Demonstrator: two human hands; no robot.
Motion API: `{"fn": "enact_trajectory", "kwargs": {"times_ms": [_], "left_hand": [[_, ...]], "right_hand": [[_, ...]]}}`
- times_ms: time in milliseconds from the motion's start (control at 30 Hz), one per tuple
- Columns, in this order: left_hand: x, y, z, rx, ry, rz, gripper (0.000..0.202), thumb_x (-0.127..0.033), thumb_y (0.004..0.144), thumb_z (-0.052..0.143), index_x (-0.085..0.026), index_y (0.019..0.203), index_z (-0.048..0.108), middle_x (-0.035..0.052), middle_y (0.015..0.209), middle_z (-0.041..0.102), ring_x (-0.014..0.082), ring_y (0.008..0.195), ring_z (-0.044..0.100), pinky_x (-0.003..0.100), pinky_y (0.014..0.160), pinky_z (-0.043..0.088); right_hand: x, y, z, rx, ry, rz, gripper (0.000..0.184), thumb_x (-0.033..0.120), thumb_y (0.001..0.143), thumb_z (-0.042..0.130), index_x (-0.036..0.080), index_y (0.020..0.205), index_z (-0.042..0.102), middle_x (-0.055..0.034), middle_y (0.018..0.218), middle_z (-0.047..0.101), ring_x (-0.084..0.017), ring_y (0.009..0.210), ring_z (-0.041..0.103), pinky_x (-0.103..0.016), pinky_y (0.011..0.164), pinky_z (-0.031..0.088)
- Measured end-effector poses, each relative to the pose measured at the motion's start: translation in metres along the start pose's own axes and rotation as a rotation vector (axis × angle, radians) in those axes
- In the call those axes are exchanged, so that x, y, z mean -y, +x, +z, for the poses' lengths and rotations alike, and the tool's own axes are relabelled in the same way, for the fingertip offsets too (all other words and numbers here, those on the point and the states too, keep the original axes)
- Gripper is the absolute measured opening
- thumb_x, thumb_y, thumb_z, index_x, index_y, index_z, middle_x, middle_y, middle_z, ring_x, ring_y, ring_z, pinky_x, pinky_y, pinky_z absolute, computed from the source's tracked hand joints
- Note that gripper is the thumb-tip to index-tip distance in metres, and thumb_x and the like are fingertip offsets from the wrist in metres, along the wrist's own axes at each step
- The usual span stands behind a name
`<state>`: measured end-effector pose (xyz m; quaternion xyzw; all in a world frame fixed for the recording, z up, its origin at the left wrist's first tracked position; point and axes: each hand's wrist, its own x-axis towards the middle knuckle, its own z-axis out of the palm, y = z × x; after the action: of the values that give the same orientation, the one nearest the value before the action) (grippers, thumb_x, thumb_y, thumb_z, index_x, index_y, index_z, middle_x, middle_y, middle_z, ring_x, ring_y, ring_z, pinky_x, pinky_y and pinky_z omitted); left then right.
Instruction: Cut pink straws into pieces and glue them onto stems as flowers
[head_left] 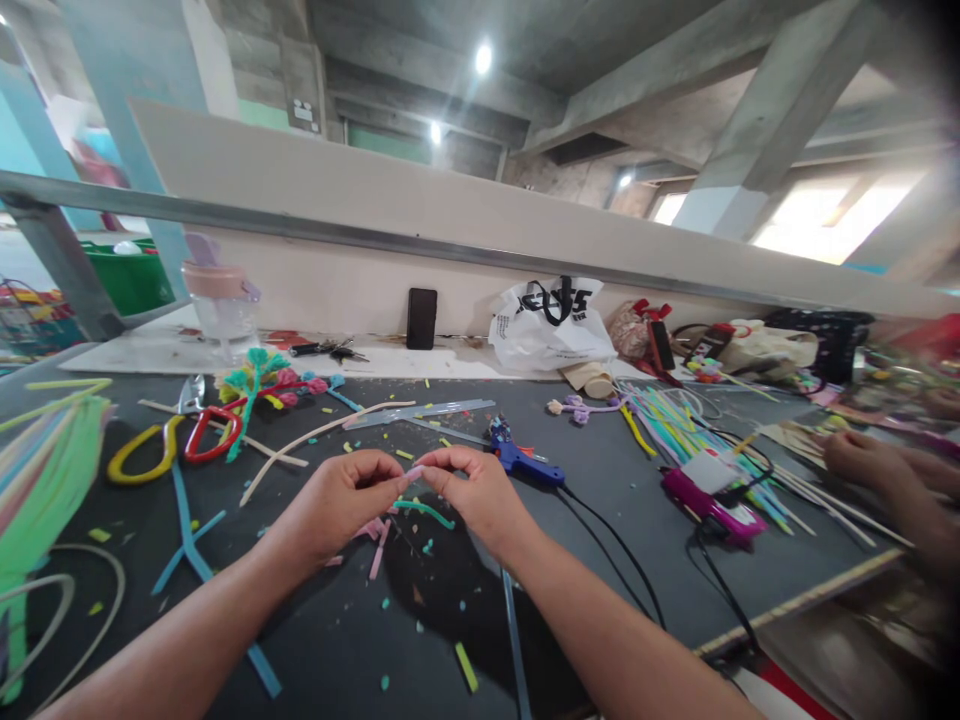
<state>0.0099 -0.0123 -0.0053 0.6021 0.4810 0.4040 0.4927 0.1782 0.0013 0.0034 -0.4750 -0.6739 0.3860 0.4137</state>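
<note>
My left hand (341, 500) and my right hand (480, 492) meet over the middle of the dark table, fingertips pinched together. Between them is a small pale pink piece of fuzzy stem (413, 474), mostly covered by my fingers. Just below lie pink fuzzy stem pieces (379, 548) and a bent green fuzzy stem (426, 510). A blue glue gun (525, 462) rests beyond my right hand, its black cord running toward the front. Scissors with one red and one yellow handle (214, 434) lie to the left, beside a bunch of colourful fuzzy-stem flowers (259, 385).
Bundles of fuzzy stems (52, 470) lie at the far left. At the back stand a pink-lidded cup (221, 305), a phone (421, 318) and a white plastic bag (551, 325). A magenta glue gun (712, 505) lies at right, near another person's hand (862, 465).
</note>
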Motion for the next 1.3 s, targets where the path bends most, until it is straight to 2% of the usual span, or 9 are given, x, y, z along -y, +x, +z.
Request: {"fn": "enact_trajectory", "kwargs": {"times_ms": [200, 333, 500, 600, 700, 900, 1133, 1300], "left_hand": [[-0.002, -0.002, 0.000, 0.019, 0.004, -0.023, 0.028, -0.043, 0.071, 0.060, -0.015, 0.067, 0.057, -0.0056, 0.055, 0.048, 0.0073, 0.047, 0.045, 0.018, 0.045, 0.035], [-0.003, -0.003, 0.000, 0.022, 0.006, -0.031, 0.029, -0.043, 0.071, 0.061, -0.014, 0.066, 0.057, -0.0055, 0.054, 0.048, 0.0069, 0.047, 0.044, 0.018, 0.046, 0.035], [0.001, 0.000, 0.000, 0.013, -0.069, -0.064, 0.032, -0.045, 0.068, 0.063, -0.014, 0.067, 0.056, -0.0040, 0.055, 0.050, 0.0071, 0.046, 0.044, 0.017, 0.043, 0.031], [0.001, 0.002, -0.001, 0.004, -0.106, -0.112, 0.034, -0.047, 0.066, 0.064, -0.015, 0.066, 0.055, -0.0072, 0.047, 0.042, 0.0045, 0.040, 0.034, 0.016, 0.039, 0.025], [-0.001, 0.001, 0.000, -0.003, -0.085, -0.122, 0.033, -0.047, 0.067, 0.063, -0.015, 0.065, 0.054, -0.0095, 0.043, 0.035, 0.0035, 0.037, 0.026, 0.016, 0.037, 0.019], [-0.008, -0.001, 0.002, 0.006, -0.077, -0.125, 0.032, -0.044, 0.066, 0.064, -0.015, 0.062, 0.053, -0.0087, 0.043, 0.038, 0.0038, 0.037, 0.030, 0.015, 0.037, 0.021], [-0.006, -0.002, 0.002, 0.058, -0.099, -0.103, 0.029, -0.042, 0.067, 0.065, -0.015, 0.063, 0.056, -0.0086, 0.045, 0.041, 0.0036, 0.038, 0.033, 0.015, 0.039, 0.025], [-0.007, -0.003, 0.004, 0.064, -0.044, -0.086, 0.029, -0.044, 0.069, 0.062, -0.015, 0.070, 0.060, -0.0060, 0.051, 0.048, 0.0060, 0.043, 0.042, 0.016, 0.041, 0.031]], "right_hand": [[-0.002, 0.000, 0.000, 0.016, 0.011, 0.008, 0.011, 0.023, 0.071, 0.061, 0.015, 0.072, 0.069, 0.0020, 0.062, 0.059, -0.010, 0.058, 0.048, -0.022, 0.058, 0.036], [-0.005, 0.001, -0.002, 0.048, 0.066, 0.083, 0.014, 0.027, 0.070, 0.062, 0.014, 0.071, 0.068, 0.0031, 0.057, 0.055, -0.009, 0.053, 0.043, -0.021, 0.054, 0.033], [-0.010, 0.004, -0.006, 0.109, 0.179, 0.020, 0.028, 0.037, 0.080, 0.052, 0.015, 0.079, 0.069, -0.0017, 0.073, 0.062, -0.013, 0.069, 0.051, -0.024, 0.067, 0.038], [-0.010, 0.005, -0.007, 0.082, 0.154, -0.010, 0.032, 0.038, 0.083, 0.049, 0.014, 0.078, 0.069, -0.0030, 0.075, 0.063, -0.014, 0.073, 0.052, -0.025, 0.071, 0.038], [-0.005, 0.002, -0.006, 0.101, 0.088, -0.025, 0.031, 0.038, 0.082, 0.050, 0.014, 0.079, 0.069, -0.0017, 0.070, 0.061, -0.013, 0.067, 0.051, -0.024, 0.066, 0.038], [0.001, -0.002, -0.002, 0.067, -0.003, -0.009, 0.022, 0.034, 0.074, 0.059, 0.014, 0.073, 0.068, 0.0011, 0.063, 0.058, -0.011, 0.059, 0.049, -0.021, 0.057, 0.037], [-0.003, -0.001, -0.001, 0.033, -0.046, -0.050, 0.017, 0.028, 0.072, 0.058, 0.015, 0.067, 0.066, 0.0011, 0.061, 0.057, -0.011, 0.060, 0.049, -0.021, 0.058, 0.037], [-0.005, -0.001, -0.001, 0.039, -0.033, -0.007, 0.016, 0.028, 0.072, 0.058, 0.015, 0.068, 0.066, 0.0021, 0.058, 0.054, -0.009, 0.056, 0.044, -0.020, 0.053, 0.035]]}}
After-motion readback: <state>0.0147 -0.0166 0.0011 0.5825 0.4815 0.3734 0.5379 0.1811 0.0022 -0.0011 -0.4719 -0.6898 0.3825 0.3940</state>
